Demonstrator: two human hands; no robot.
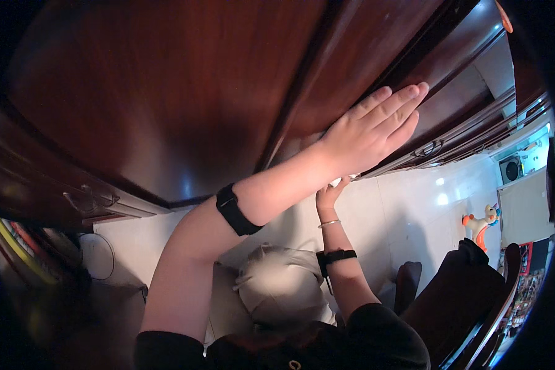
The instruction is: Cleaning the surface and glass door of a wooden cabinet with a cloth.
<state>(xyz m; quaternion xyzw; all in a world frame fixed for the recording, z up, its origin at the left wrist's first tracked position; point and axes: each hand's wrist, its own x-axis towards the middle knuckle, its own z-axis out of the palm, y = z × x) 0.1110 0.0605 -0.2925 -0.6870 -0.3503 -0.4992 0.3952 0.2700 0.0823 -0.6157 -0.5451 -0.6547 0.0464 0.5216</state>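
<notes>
My left hand [370, 129] lies on the glossy dark-wood furniture panel [203, 83], near a moulded edge. Its fingers are extended and it holds nothing. Lower down, my right hand [332, 194] has its fingers around a small white thing [336, 182], perhaps a cloth or tissue. My left forearm and hand partly hide it, so its shape cannot be told.
Drawers or doors with metal handles [428, 148] run along the right; another handle [90, 201] is at left. On the tiled floor [374, 199] stand a toy animal [481, 224] and, nearer, dark wooden chairs [458, 286]. A thin hoop-like loop [113, 254] lies at left.
</notes>
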